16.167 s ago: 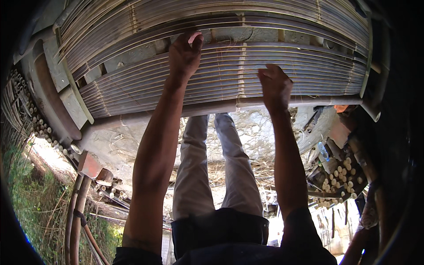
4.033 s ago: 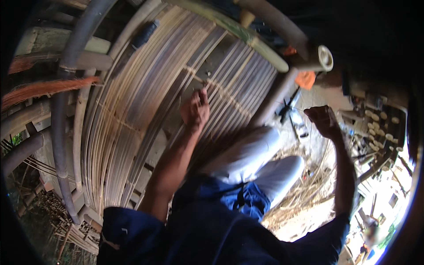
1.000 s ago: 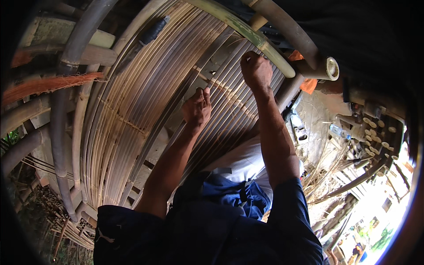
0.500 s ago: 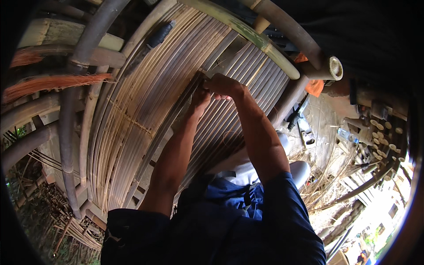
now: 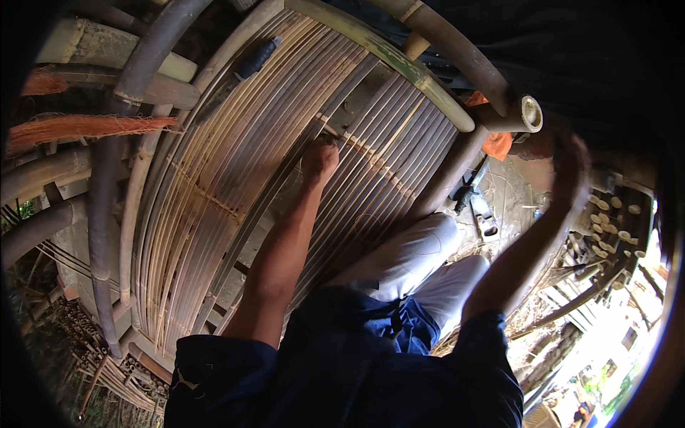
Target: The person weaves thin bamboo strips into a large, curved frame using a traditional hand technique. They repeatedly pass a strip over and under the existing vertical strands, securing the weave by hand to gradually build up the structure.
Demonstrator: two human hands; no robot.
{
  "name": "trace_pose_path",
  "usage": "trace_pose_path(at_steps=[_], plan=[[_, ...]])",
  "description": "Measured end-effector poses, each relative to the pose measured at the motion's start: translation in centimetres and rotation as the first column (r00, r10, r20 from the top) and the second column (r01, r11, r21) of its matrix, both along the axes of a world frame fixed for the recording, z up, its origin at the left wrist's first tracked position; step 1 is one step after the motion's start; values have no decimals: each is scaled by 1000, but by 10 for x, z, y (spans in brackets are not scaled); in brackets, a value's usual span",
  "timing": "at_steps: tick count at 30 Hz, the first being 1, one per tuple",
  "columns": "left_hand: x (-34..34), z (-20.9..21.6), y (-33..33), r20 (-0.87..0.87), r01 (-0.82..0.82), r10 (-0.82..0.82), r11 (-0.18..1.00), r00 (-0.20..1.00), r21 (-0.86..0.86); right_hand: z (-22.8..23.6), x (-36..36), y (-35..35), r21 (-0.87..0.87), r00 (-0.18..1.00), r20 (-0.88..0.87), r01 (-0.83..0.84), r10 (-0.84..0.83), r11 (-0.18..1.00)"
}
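Bamboo slat panel (image 5: 214, 153) lies before the person, beneath the left hand. Progress, judged from lay: slats close-packed on the left, spaced on the right, cross-binding (image 5: 378, 160) already over the right group; open gap (image 5: 357, 100) between groups not yet covered. Green bamboo rail (image 5: 385, 46) borders the far end. Orange fibre bundle (image 5: 93, 130) hangs at left. Right hand (image 5: 571, 167) well apart, blurred; grip cannot be told. Left hand (image 5: 320, 158) curled, fingers together beside the gap; anything pinched is hidden. Containers: none discernible.
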State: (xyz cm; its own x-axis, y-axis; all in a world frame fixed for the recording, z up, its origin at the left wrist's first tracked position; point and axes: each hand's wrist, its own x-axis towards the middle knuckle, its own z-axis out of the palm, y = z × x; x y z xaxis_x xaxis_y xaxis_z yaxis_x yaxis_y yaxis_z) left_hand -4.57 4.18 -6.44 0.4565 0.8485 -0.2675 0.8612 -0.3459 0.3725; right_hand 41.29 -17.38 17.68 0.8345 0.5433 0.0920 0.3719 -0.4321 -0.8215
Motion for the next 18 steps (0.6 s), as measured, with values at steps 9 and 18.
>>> trace_pose_path(at_steps=[9,18], plan=[[6,-1,-7,159,55,-78,988,984,142,-13,-31,80,117,937,349,-38,-5,992],[1,-18,-9,267,-95,91,995,960,4,-136,-314,209,-608,691,175,-485,702,629]])
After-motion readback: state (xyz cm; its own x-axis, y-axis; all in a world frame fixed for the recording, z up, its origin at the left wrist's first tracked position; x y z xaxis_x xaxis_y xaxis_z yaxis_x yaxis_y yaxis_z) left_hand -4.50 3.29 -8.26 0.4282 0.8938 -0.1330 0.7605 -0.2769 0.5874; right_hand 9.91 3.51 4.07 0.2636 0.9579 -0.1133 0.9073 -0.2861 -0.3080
